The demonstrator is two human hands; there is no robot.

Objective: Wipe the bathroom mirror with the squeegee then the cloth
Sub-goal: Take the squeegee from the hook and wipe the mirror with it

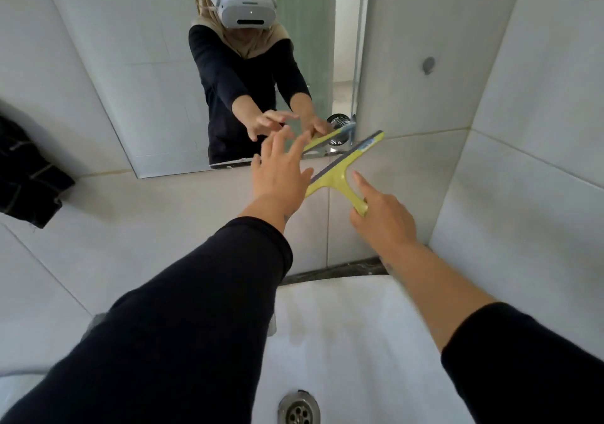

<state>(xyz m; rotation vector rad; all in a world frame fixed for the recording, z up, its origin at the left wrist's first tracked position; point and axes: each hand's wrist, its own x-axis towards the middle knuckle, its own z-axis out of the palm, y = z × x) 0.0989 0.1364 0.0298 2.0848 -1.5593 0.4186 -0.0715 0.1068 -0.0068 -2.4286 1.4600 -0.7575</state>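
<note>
The wall mirror [157, 64] hangs above the sink and reflects me. My right hand [382, 216] grips the handle of a yellow-green squeegee [340, 172], index finger stretched along it. Its grey rubber blade runs diagonally from the mirror's lower right corner down to the tiled wall below. My left hand [281, 175] is open with fingers spread, just left of the blade, fingertips at the mirror's bottom edge. A dark checked cloth [29, 178] hangs on the wall at the far left, away from both hands.
A white sink [343, 342] with a metal drain [299, 409] lies under my arms. Tiled walls meet in a corner on the right, where a small round grey fitting [428, 65] sits on the wall.
</note>
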